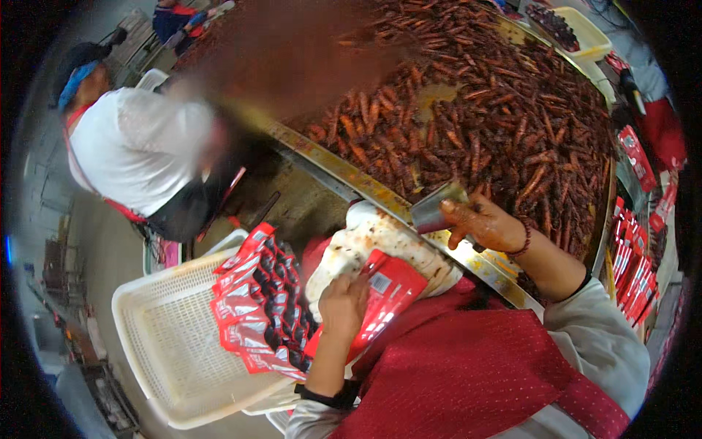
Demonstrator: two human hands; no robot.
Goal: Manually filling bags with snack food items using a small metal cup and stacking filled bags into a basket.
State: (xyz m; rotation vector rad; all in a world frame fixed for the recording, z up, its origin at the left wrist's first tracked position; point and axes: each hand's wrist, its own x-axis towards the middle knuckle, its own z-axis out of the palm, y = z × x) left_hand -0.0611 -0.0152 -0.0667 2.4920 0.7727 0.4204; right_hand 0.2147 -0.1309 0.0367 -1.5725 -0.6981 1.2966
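My left hand (344,307) has its fingers closed on a flat red pouch (391,285), which lies over a stained white cloth (342,252) at the metal rim. My right hand (475,223) grips a steel scoop (431,211) above the edge of a large tray (380,192) heaped with glossy dark red-brown food strips (512,139). Beside my left hand, a row of red-and-black pouches (259,300) rests on a white plastic basket (153,336).
A co-worker in a white top (142,150) bends at the tray's left side; another person (172,22) is farther back. Red packets (632,263) are stacked at the right, and a cream tub (581,33) sits at the back right. A brown blur hides part of the tray.
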